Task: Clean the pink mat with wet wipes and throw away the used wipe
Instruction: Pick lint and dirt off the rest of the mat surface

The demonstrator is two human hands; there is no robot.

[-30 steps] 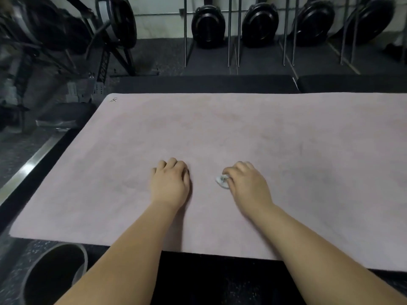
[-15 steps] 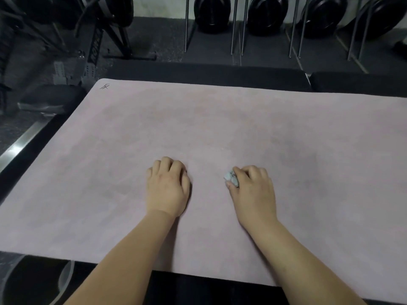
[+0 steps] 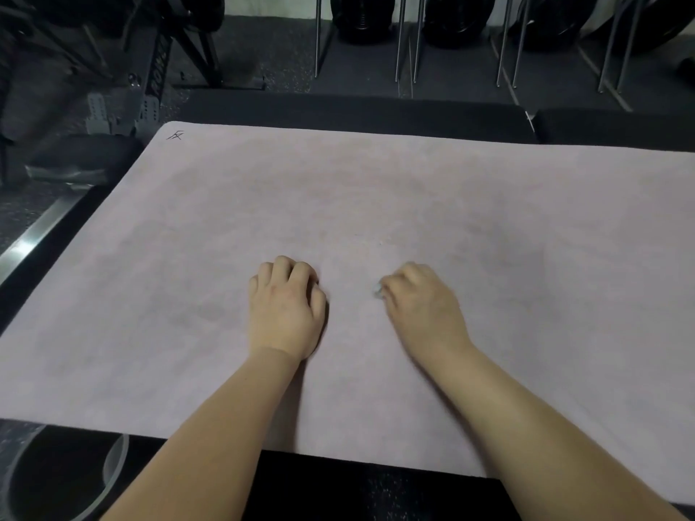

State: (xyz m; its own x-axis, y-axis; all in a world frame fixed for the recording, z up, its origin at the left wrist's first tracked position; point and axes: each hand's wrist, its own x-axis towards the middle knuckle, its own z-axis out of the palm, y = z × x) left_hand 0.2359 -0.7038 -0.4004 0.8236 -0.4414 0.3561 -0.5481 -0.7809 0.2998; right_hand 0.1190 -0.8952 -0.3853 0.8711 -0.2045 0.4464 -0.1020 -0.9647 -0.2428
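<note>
The pink mat (image 3: 376, 204) lies flat on the dark floor and fills most of the view. My right hand (image 3: 425, 306) presses on it near the middle, fingers curled around a small balled-up white wet wipe (image 3: 377, 292); only a sliver of the wipe shows at the fingertips. My left hand (image 3: 287, 310) rests on the mat just to the left, fingers curled under with nothing in them.
A round dark bin (image 3: 56, 479) with a pale rim stands at the near left corner below the mat. Black floor pads (image 3: 357, 110) border the far edge. Weight plates on metal racks (image 3: 402, 39) line the back; a black machine frame (image 3: 161, 62) stands far left.
My right hand has slid a little to the right and closed further over the wipe, so less of it shows. The left hand stays put. The view has tilted downward.
</note>
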